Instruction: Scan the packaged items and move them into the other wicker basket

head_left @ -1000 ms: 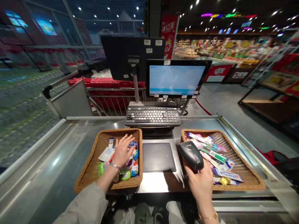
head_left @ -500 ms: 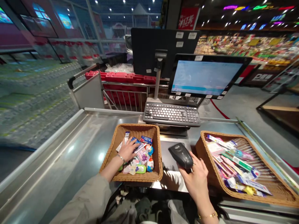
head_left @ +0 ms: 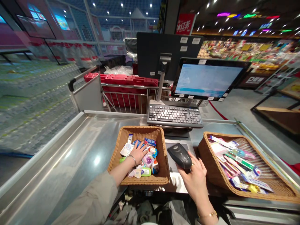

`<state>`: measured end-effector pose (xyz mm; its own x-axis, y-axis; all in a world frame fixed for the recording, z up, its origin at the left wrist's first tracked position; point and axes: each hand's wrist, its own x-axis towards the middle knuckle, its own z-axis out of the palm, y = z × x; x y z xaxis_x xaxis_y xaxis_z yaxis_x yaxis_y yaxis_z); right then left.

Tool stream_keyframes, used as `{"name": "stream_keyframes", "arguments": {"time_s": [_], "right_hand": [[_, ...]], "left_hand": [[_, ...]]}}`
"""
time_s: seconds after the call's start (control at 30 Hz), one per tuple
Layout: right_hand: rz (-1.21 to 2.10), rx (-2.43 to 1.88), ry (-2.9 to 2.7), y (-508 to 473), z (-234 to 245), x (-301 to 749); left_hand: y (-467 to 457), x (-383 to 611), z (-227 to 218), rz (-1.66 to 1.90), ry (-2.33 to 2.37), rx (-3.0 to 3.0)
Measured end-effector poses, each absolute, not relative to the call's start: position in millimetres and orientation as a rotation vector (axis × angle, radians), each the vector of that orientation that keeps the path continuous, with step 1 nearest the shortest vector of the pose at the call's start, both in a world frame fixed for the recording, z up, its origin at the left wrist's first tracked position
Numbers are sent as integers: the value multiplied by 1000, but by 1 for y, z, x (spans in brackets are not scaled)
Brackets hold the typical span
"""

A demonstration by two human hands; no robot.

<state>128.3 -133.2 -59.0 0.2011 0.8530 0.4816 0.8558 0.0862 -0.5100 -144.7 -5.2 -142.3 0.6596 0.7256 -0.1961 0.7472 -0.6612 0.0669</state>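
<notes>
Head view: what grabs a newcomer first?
The right hand grips a black barcode scanner between two wicker baskets on the steel counter. The left hand rests on small packets in the left basket, while long slim packets fill the right basket. Behind them, a lit monitor stands above a keyboard.
</notes>
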Motion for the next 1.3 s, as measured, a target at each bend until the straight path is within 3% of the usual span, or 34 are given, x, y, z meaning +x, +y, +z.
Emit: {"name": "stream_keyframes", "arguments": {"time_s": [0.8,1.3], "right_hand": [[-32,-1715,-1649,-133,-60,130],[32,-1678,-1657,-129,-63,134]], "left_hand": [[15,-147,-176,-269,1156,2805],[-1,-160,-131,-237,1039,2802]]}}
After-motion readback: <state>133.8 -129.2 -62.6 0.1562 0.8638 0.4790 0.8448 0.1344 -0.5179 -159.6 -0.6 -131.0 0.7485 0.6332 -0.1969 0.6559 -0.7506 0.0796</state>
